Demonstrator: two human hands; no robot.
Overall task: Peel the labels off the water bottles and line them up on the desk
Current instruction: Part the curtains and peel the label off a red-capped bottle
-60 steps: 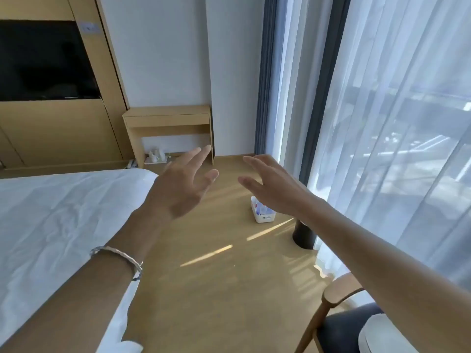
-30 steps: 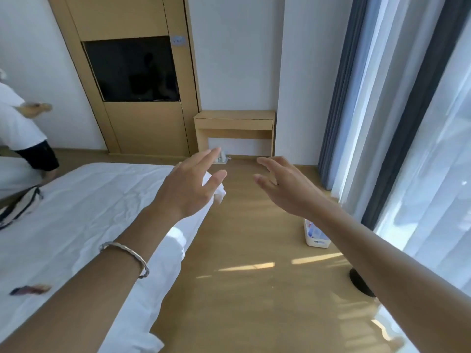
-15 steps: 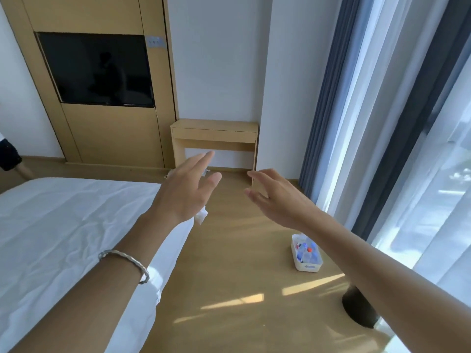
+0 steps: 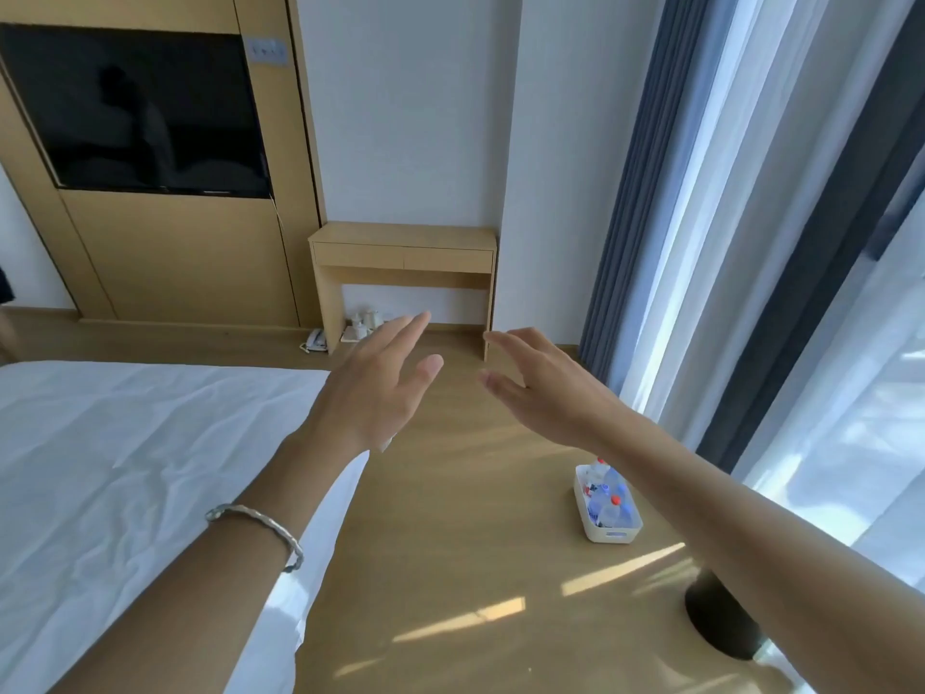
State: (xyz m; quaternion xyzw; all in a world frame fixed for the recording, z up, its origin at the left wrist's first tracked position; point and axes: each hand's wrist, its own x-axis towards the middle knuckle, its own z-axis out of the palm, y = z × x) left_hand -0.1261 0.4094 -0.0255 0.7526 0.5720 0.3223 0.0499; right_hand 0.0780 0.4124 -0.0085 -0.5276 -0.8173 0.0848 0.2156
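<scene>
- Left hand (image 4: 370, 393): raised in mid-air, fingers straight and spread, holding nothing; it overlaps the lower opening of the desk in this view.
- Right hand (image 4: 545, 393): raised beside the left, apart from it, fingers extended and relaxed, holding nothing.
- Bracelet (image 4: 260, 523): silver band on the left wrist.
- Water bottles (image 4: 608, 513): several clear ones with red and blue caps, lying packed in a basket, labels too small to read.
- Basket (image 4: 598, 535): white, rectangular, on the wooden floor (image 4: 475, 518) near the window, just below the right forearm, well apart from the desk.
- Desk (image 4: 403, 245): light wood, against the far wall, between a wood panel and a white pillar.
- Under the desk: small white crockery (image 4: 363, 323) on a tray; a white telephone (image 4: 316, 340) on the floor just beside the desk's left leg.
- Bed (image 4: 125, 468): white sheet, fills the left side; its corner lies under the left forearm.
- Television (image 4: 135, 112): dark screen set in the wood panel.
- Curtains (image 4: 635, 192): grey drape with white sheers to its right.
- Round black base (image 4: 721, 628): on the floor near the sheers, partly behind the right forearm.
</scene>
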